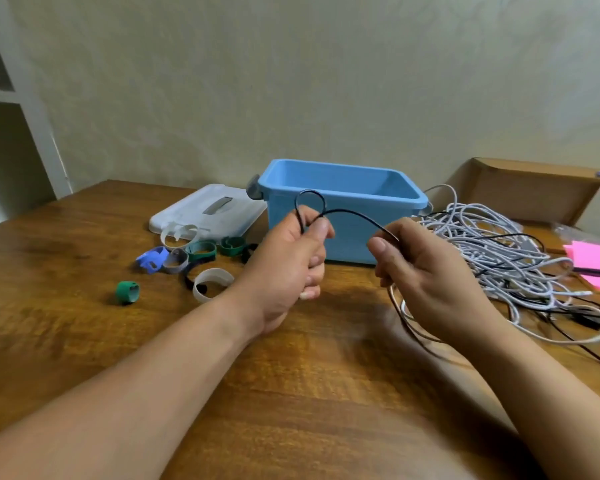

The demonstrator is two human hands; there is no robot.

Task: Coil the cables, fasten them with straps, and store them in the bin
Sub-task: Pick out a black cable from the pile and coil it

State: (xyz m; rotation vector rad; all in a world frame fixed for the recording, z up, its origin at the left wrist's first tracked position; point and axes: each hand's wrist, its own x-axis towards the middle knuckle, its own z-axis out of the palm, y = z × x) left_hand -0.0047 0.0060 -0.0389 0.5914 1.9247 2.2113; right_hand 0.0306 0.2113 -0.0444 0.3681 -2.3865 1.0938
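From the head view, the person's two bare forearms reach out over a brown wooden surface point(118, 341). The left hand point(291, 258) is held up in front of the bin with its fingers curled in. Its thumb and forefinger pinch a thin black cable point(354, 214), and a small loop of that cable stands up just above the knuckles. From the pinch the cable arches across to the right hand point(426, 271), whose thumb and curled fingers hold it as well. Below that hand more of the cable hangs in loose turns towards the surface, though it is blurred there.

The blue bin point(343, 233) stands open behind both hands, near the wall. Its white lid point(201, 213) lies flat just to its left. In front of the lid is a small cluster of curled straps point(201, 252) in green, blue, grey and white. A white strap point(210, 284) lies near the left wrist, and one rolled green strap point(128, 292) sits apart, further left.

To the right of the bin a big tangle of white cables point(499, 251), with some black leads running through it, is heaped on the surface. The nearest strands lie just beside the right hand. Pink paper point(596, 261) lies at the far right edge, and a cardboard box point(527, 192) stands behind the tangle. White shelving point(0, 95) shows at the left.
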